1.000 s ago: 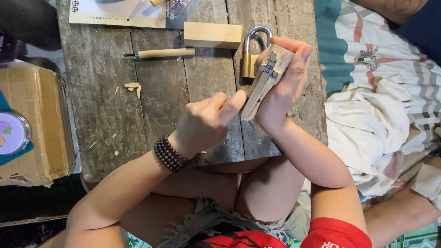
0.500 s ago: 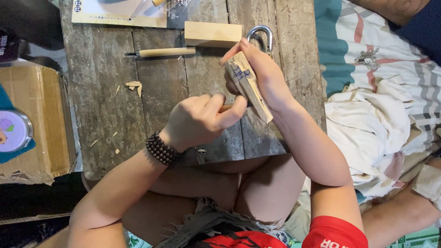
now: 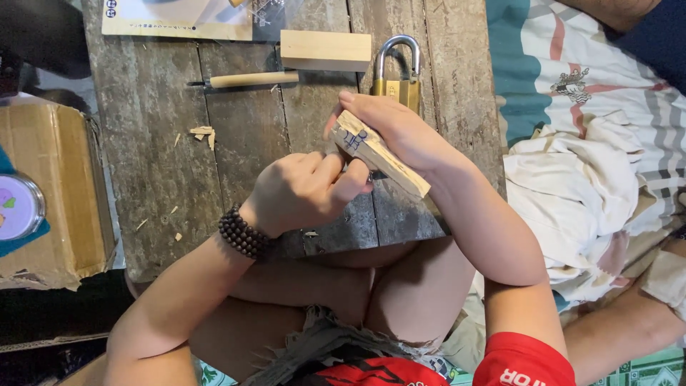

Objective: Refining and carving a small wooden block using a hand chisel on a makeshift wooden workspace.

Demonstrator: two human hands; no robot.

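**Hands closing around a pale wooden stick over a worn plank table**

The weathered plank table [image 3: 157, 179] is running out of view at the top, its grey boards cracked and rough. A cardboard box [image 3: 57, 193] is sitting off its left edge, partly cut off, and rumpled white cloth [image 3: 572, 193] is lying to the right. A printed sheet [image 3: 171, 18] is cropped by the upper border. Below it a smooth rectangular wood block [image 3: 325, 50] is lying beside a round-handled tool [image 3: 250, 78] whose tip is too thin to make out. A brass padlock [image 3: 396, 71] is standing half hidden behind the right hand [image 3: 400, 132], which is wrapping around a squared, pale wooden stick [image 3: 379, 154] held tilted above the table's near edge; dark markings are showing on its upper end. The left hand [image 3: 304, 193], wearing a dark bead bracelet [image 3: 243, 232], is curling into a fist against the stick, thumb pressing near it; whatever it is gripping is hidden. Small wood shavings [image 3: 202, 132] are lying scattered on the boards.
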